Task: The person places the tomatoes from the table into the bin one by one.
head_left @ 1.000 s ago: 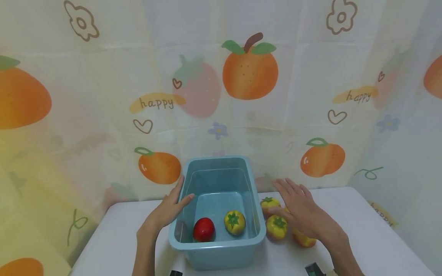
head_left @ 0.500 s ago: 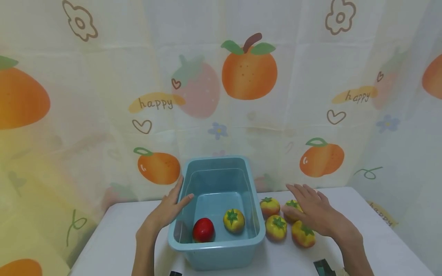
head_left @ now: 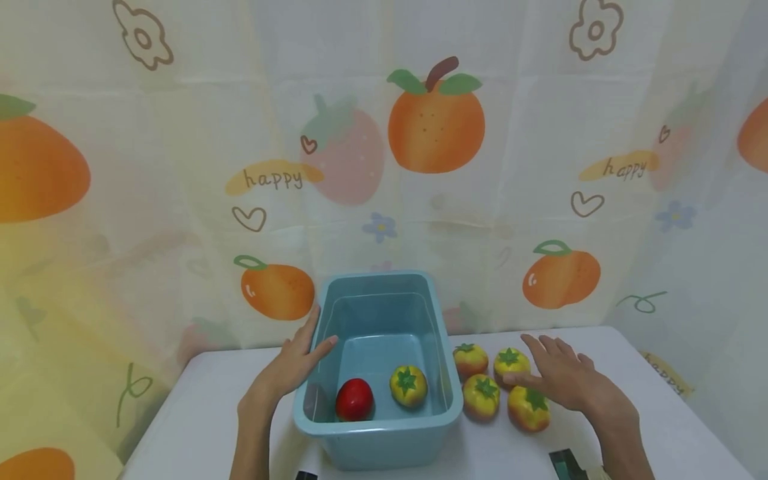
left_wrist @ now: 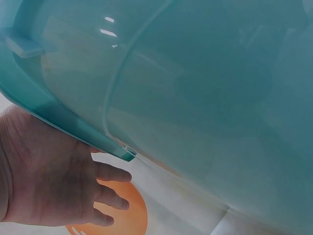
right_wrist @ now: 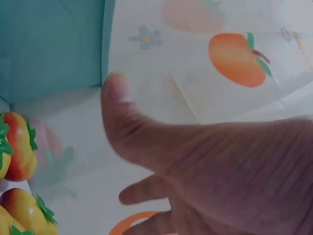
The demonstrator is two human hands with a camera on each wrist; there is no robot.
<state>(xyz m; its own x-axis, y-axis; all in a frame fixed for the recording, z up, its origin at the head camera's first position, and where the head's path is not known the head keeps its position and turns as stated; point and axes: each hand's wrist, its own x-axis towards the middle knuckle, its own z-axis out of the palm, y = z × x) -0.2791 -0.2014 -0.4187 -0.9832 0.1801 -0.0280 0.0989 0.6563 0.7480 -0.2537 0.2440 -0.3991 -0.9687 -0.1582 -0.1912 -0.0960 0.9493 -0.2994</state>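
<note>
A light blue plastic tub [head_left: 378, 430] stands on the white table. Inside it lie a glossy red round fruit [head_left: 354, 400] and a yellow fruit with a green star-shaped leafy top [head_left: 409, 387]. My left hand [head_left: 290, 363] rests at the tub's left rim, thumb over the edge and fingers extended along the outside. Right of the tub sit several more yellow-red fruits with green tops [head_left: 481, 397]. My right hand [head_left: 567, 379] hovers beside them with straight fingers and nothing held; its thumb overlaps the back right fruit [head_left: 512, 367] in the head view.
Behind the table hangs a pale curtain [head_left: 480, 227] printed with oranges and strawberries. The white table [head_left: 654, 400] extends to both sides of the tub. Dark pieces of the wrist gear [head_left: 564, 463] show at the bottom edge.
My right hand has moved to the right and slightly nearer, uncovering the fruits beside the tub. My left hand stays at the rim, and the tub and fruits have not moved.
</note>
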